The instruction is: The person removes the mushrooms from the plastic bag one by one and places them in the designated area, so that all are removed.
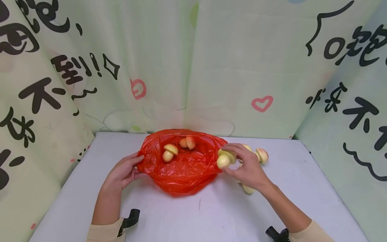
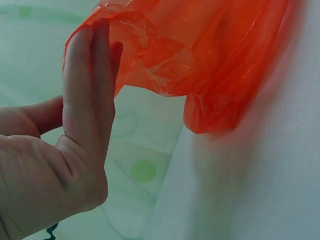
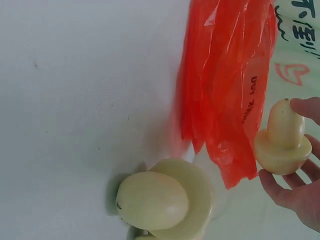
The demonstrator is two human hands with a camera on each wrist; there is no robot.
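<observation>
A red plastic bag point(image 1: 187, 181) lies on the table with its mouth spread wide. Inside it are a yellowish toy mushroom point(image 1: 170, 153) and, further back, pinkish mushroom pieces point(image 1: 188, 143). My left hand point(image 1: 125, 171) pinches the bag's left rim between thumb and fingers; the left wrist view shows the film point(image 2: 150, 55) draped at the fingertips. At the bag's right rim, my right hand point(image 1: 246, 166) grips a pale yellow toy mushroom point(image 3: 285, 132) by its stem and cap. More mushrooms lie beside the bag, one of them a pale mushroom point(image 3: 152, 200) close to the right wrist camera.
Past my right hand sits a pink-tinged mushroom point(image 1: 262, 156), and another mushroom point(image 1: 248, 189) lies partly under the hand. The white table point(image 1: 193, 218) is enclosed by a pale green printed curtain point(image 1: 211, 84) at the back and sides.
</observation>
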